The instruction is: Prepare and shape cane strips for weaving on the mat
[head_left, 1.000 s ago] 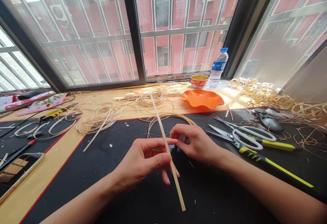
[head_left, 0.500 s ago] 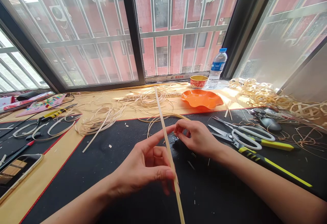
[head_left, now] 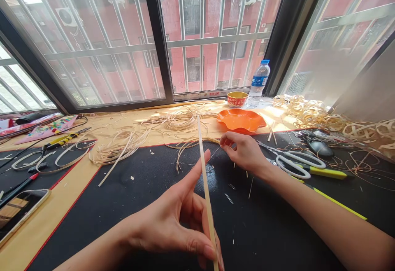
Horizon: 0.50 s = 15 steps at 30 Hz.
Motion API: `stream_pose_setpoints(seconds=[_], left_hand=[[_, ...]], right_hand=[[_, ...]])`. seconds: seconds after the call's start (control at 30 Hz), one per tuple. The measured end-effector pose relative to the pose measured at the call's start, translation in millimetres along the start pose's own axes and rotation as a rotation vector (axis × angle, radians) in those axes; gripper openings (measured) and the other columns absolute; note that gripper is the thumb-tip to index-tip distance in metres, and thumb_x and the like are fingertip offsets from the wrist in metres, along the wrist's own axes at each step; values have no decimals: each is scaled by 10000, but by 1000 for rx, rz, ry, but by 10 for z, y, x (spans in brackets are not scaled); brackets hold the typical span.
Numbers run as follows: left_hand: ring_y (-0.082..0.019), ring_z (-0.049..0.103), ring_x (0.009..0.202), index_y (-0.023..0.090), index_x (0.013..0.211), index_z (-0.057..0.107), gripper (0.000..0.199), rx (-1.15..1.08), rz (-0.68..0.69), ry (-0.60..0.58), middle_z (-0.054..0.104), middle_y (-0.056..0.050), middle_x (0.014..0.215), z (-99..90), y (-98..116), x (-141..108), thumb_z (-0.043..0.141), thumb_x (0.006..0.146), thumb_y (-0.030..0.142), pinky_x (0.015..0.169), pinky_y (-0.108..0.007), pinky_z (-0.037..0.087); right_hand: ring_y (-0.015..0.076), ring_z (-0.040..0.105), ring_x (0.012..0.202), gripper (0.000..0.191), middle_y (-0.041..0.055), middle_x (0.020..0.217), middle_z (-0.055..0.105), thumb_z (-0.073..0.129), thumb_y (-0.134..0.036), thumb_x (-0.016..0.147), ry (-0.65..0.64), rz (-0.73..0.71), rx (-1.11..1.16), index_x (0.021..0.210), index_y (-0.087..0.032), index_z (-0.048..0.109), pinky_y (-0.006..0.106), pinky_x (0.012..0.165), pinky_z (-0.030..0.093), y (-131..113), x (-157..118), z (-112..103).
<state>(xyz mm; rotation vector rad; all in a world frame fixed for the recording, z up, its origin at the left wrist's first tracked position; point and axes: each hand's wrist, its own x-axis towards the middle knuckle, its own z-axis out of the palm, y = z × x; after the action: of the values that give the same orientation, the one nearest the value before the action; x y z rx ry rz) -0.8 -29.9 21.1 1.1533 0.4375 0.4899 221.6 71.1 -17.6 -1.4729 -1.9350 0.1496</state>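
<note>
My left hand (head_left: pixel 182 225) is closed on a long, pale bamboo strip (head_left: pixel 206 180), gripped between thumb and fingers near its lower end. The strip slants upward, away from me, with a lengthwise line along it; the index finger stretches along its left side. To the right of the strip, my right hand (head_left: pixel 242 151) hovers over the black mat with thumb and fingertips pinched. A hair-thin sliver (head_left: pixel 215 153) runs down and left from those fingertips. Below lie a wet patch (head_left: pixel 210 176) and small slivers (head_left: pixel 228 198) on the mat.
Coiled strips (head_left: pixel 182 120) and a looser bundle (head_left: pixel 119 145) lie beyond. An orange dish (head_left: pixel 240 120), red tin (head_left: pixel 237 99) and water bottle (head_left: pixel 258 85) stand near the window. Scissors (head_left: pixel 293 166) lie beside my right forearm, woven balls (head_left: pixel 327 118) behind. A phone (head_left: pixel 21 211) is left.
My left hand has come lower and nearer to me with the bamboo strip. My right hand has moved slightly right and away from the left index finger, the thin sliver showing at its fingertips.
</note>
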Motion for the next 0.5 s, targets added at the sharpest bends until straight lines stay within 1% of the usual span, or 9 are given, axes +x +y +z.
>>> stream_pose_setpoints(seconds=[0.07,0.13,0.2,0.37,0.5], left_hand=[[-188,718,691,364,1423,-191,1178,9,-13,-23,721,-33,753,4,-16,-8,747,737,168,579,-219,524],[-194,718,700,370,1421,-187,1181,17,-18,-41,712,-26,753,4,-39,-19,756,730,202,597,-233,527],[-188,712,709,380,1433,-138,1159,32,-26,-59,681,-3,729,6,-64,-32,764,720,239,622,-238,521],[-102,621,662,387,1443,-32,1062,69,-40,-164,606,14,723,46,-93,-82,749,725,342,629,-178,461],[-97,554,626,401,1441,15,1018,110,-25,-201,548,24,711,98,-64,-160,735,723,403,679,-224,458]], right_hand=[[153,599,642,66,13,735,676,551,-190,759,26,22,-12,780,-203,612,253,592,417,34,27,-13],[161,604,654,74,16,743,681,552,-198,761,53,47,-23,794,-203,618,264,607,427,71,51,-26],[164,608,658,93,19,769,691,552,-205,766,82,80,-33,818,-204,629,275,625,438,111,75,-35],[181,626,689,134,27,755,694,556,-202,759,132,169,-65,834,-206,666,289,649,450,176,154,-53],[201,638,717,167,38,747,691,553,-187,747,163,231,-105,847,-201,686,300,646,451,223,209,-95]])
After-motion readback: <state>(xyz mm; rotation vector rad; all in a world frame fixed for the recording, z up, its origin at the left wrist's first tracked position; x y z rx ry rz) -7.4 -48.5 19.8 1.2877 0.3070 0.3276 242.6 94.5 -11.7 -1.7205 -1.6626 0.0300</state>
